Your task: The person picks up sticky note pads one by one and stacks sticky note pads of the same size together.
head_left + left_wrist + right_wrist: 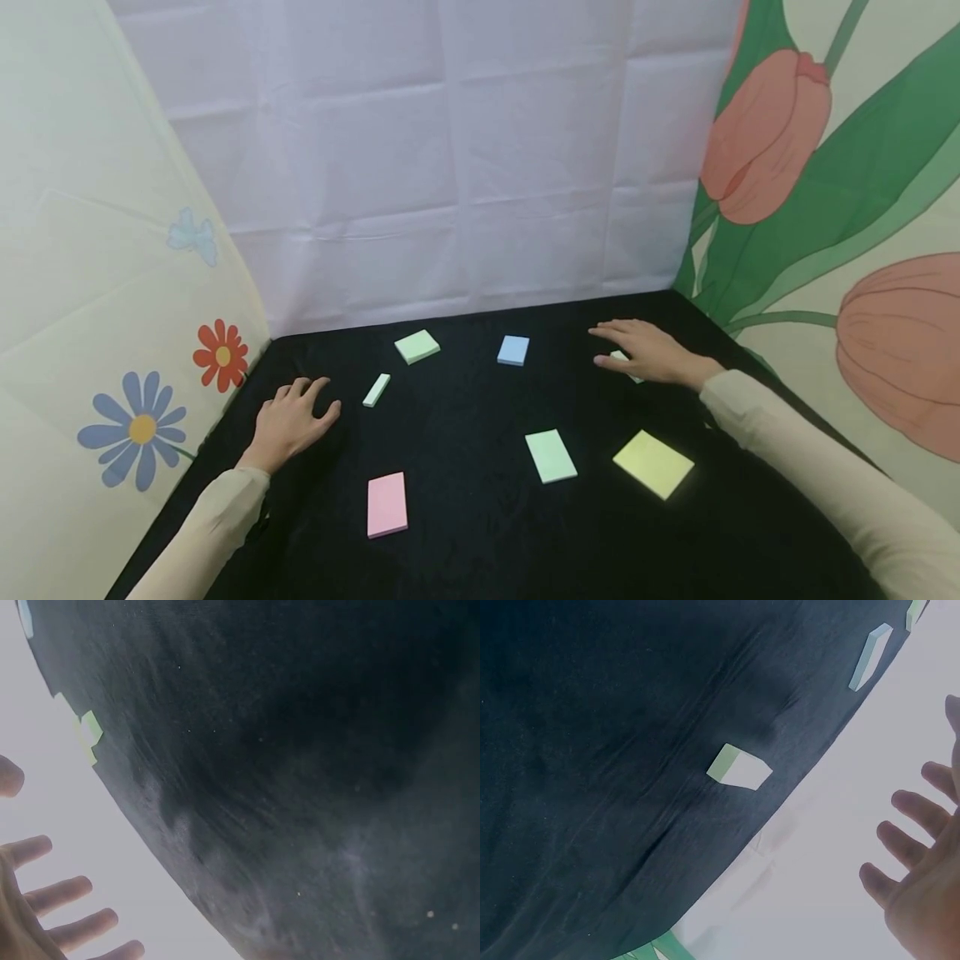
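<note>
Block (618, 355), sm., pale grn, lies on surface (465, 433) below R hand (651, 348), partly hidden by it in head view; R-wrist view shows gap betw. the two. R hand: fingers spread, fairly straight, empty. L hand (291, 421): fingers apart, slightly bent, empty; nearest item = strip (377, 390), narrow, pale grn, to its R, not touching. Grn pad (417, 347) & blue pad (513, 351) farther back, betw. hands; pink pad (387, 505), mint pad (551, 456), yellow pad (654, 464) nearer the wearer. Pads flat, four-sided, straight-edged, matte. Surface = blk. cloth, fine creases + pale specks in wrist views. Back sheet (450, 167): white fabric, grid of fold lines.
</note>
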`<control>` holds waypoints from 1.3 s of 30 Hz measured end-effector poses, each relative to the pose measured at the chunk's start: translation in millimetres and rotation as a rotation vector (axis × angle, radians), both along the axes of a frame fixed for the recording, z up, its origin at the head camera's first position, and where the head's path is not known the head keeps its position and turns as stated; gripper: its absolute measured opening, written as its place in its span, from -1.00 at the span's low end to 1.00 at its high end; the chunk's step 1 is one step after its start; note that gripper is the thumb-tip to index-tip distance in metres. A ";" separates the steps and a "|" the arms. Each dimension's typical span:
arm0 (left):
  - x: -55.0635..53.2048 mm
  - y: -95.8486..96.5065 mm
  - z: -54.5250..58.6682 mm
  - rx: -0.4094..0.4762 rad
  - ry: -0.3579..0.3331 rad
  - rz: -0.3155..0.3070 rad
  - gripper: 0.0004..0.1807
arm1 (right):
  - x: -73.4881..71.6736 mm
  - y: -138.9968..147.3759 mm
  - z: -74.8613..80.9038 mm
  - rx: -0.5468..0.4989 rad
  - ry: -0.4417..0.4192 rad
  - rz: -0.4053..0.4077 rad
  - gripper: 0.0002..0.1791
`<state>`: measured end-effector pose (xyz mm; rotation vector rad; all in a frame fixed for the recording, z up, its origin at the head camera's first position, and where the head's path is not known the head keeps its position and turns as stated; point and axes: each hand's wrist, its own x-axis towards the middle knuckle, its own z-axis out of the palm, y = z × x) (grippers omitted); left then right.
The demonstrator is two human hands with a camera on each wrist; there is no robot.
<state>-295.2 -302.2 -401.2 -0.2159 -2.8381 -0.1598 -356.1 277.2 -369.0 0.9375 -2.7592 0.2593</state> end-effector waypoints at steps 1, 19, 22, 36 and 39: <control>0.0 0.4 0.0 0.001 -0.001 -0.002 -0.32 | -0.1 -0.6 -0.4 0.001 0.001 -0.001 -0.34; 1.2 6.1 -2.5 0.004 -0.019 -0.011 -0.32 | 2.6 -12.2 -4.8 -0.015 0.034 0.041 -0.38; 0.9 7.4 -2.5 0.001 -0.022 -0.019 -0.32 | 2.7 -14.2 -5.8 -0.003 0.024 0.044 -0.37; 6.2 15.4 -3.0 -0.038 -0.024 -0.050 -0.35 | 3.3 -23.4 -10.5 0.041 -0.074 0.100 -0.36; 6.5 15.2 -3.2 -0.044 -0.020 -0.057 -0.36 | 4.9 -25.8 -9.8 0.043 -0.125 0.107 -0.34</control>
